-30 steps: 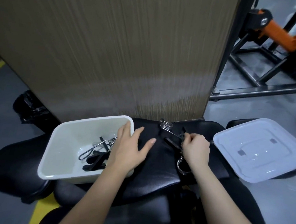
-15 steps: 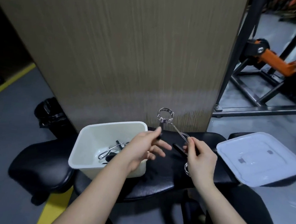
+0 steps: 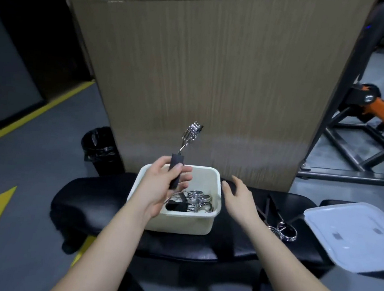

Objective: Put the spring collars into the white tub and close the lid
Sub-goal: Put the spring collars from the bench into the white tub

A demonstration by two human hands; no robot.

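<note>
- One spring collar (image 3: pixel 184 148) is held upright over the left part of the white tub (image 3: pixel 203 227); its coil is at the top and its black handle is at the bottom.
- Left hand (image 3: pixel 162 186): fingers and thumb are closed around the black handle of this collar, just above the tub's left rim.
- White tub: it stands on the black padded bench (image 3: pixel 100 197), lid off. Several collars (image 3: pixel 194 201) lie inside it, with chrome coils and black handles heaped together.
- Right hand (image 3: pixel 239 202): fingers are spread and slightly curled, holding nothing. The hand is just beside the tub's right wall; contact with the wall cannot be told.
- Another collar (image 3: pixel 282 227) lies on the bench between the right hand and the lid, its coil toward the viewer.
- White lid (image 3: pixel 356 236): it rests at the right end of the bench, well apart from the tub.
</note>
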